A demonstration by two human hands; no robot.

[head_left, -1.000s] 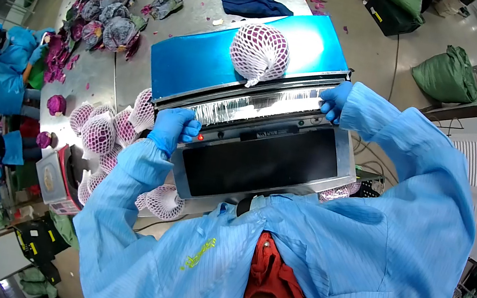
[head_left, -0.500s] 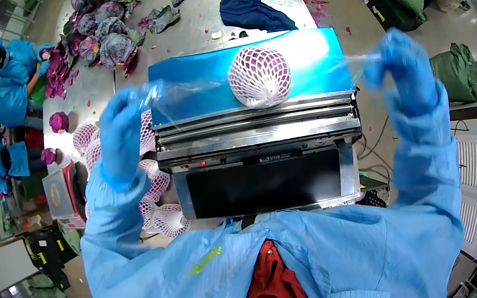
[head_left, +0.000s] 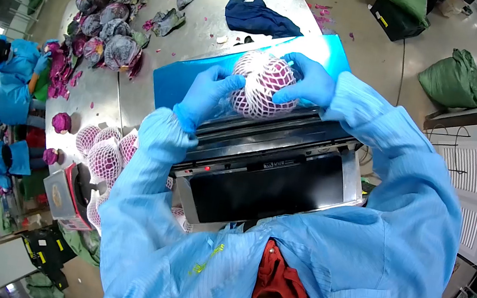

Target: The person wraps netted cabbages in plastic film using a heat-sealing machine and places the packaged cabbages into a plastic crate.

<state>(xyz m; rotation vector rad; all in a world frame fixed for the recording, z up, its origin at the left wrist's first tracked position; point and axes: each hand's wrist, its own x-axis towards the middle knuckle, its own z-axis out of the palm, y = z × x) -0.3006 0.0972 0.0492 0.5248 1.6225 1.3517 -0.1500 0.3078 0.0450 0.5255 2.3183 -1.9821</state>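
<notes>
A red cabbage in a white foam net (head_left: pixel 263 87) sits above the blue sheet (head_left: pixel 172 84) of the wrapping machine (head_left: pixel 270 186). My left hand (head_left: pixel 206 94), in a blue glove, grips its left side with thumb and fingers. From the upper right, my right hand (head_left: pixel 309 84), also gloved, holds the same cabbage with the fingers bent around it. Clear film seems to lie about the cabbage, but its edges are hard to make out. The lower side of the cabbage is hidden.
Several netted cabbages (head_left: pixel 105 159) lie left of the machine, partly behind my sleeve. Unwrapped cabbages (head_left: pixel 119 52) are heaped on the metal table (head_left: pixel 134 90), near a dark blue cloth (head_left: pixel 260 16). Co-workers in blue (head_left: pixel 6 104) are at far left.
Both my hands have come inward and down from stretching clear film wide apart, and now hold the netted cabbage between them. The cabbage has turned a little.
</notes>
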